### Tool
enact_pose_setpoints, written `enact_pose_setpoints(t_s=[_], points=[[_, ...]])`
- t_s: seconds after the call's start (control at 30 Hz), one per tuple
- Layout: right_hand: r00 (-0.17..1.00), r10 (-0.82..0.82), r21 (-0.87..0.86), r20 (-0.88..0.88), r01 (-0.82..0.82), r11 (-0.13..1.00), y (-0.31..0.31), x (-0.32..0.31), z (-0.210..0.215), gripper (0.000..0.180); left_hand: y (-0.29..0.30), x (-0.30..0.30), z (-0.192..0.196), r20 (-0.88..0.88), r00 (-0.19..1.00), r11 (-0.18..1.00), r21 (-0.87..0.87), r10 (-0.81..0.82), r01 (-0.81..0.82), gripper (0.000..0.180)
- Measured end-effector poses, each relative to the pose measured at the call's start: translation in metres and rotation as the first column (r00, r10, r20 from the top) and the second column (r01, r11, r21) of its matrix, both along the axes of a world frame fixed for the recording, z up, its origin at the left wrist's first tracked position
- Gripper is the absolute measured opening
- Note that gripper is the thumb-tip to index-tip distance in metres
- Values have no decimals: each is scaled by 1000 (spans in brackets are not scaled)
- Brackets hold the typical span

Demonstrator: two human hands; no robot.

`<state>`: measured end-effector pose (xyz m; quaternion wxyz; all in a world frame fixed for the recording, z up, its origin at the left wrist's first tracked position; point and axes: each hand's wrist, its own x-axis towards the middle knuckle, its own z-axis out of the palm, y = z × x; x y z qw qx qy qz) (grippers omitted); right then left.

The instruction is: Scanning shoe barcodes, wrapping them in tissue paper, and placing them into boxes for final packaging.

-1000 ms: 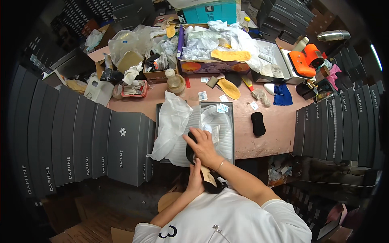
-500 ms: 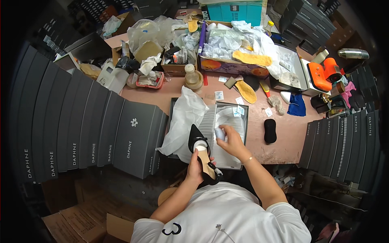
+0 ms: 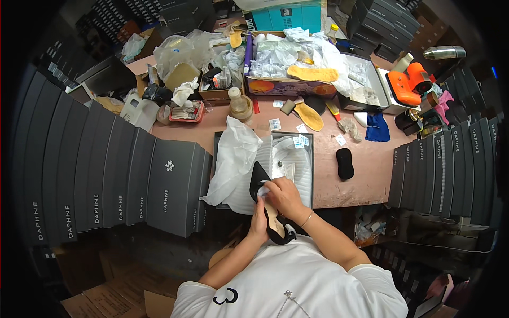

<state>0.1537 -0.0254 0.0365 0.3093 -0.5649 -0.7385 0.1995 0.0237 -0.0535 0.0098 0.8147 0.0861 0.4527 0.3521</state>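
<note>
My left hand (image 3: 258,224) grips a black pointed-toe slingback shoe (image 3: 258,174) from its left side, with the toe aimed away from me and the beige insole facing up. At the shoe's mouth, the bent fingers of my right hand (image 3: 286,198) press a white wad (image 3: 262,190), seemingly paper, into the toe part. My right fingertips are partly hidden there. Beneath and beyond both hands lies an open grey shoe box (image 3: 311,180) lined with white ribbed padding. A crumpled sheet of white tissue paper (image 3: 233,153) spreads over its left half.
Grey shoe boxes stand in rows at the left (image 3: 175,185) and the right (image 3: 408,175). A black oblong pad (image 3: 345,164), a blue cloth (image 3: 377,127) and a yellow insole (image 3: 308,116) lie on the pink table (image 3: 328,196). Behind is a carton of crumpled paper (image 3: 291,87).
My right hand has moved left and toward me, bringing the white wad from above the box into the shoe's toe. My left hand still holds the shoe. The whole view has shifted slightly.
</note>
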Motion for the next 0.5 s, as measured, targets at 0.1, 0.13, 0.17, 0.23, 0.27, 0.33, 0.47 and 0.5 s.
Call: enact_pose_setpoints(t_s=[0.1, 0.13, 0.17, 0.23, 0.27, 0.33, 0.47, 0.5], points=[[975, -39, -153, -217, 6, 988, -2, 8, 23, 70, -2, -9, 9, 147, 963, 973, 73, -226, 217, 62], [951, -34, -196, -307, -28, 980, -1, 11, 24, 74, -3, -7, 21, 104, 965, 969, 67, -242, 236, 66], [922, -30, -230, -387, -65, 971, 0, 15, 26, 79, -8, -6, 30, 59, 947, 948, 32, -317, 315, 68], [945, -23, -320, -327, -88, 943, 6, 14, 4, 83, -14, 0, 19, 154, 959, 970, 92, -237, 225, 71], [954, -9, -309, -300, -88, 947, 7, 9, -6, 82, -10, -1, 29, 181, 966, 983, 17, -185, 185, 69], [964, 57, -283, -259, -132, 950, 15, 9, -8, 84, 3, -8, 23, 133, 962, 970, 62, -240, 233, 69], [997, -15, -119, -76, 6, 993, 54, 61, -6, 97, 71, -64, -26, 84, 970, 956, 206, -229, 207, 64], [986, -126, -143, 112, 142, 979, 64, 79, -7, 91, 89, -59, -8, -270, 963, 976, 210, -5, 64, 63]])
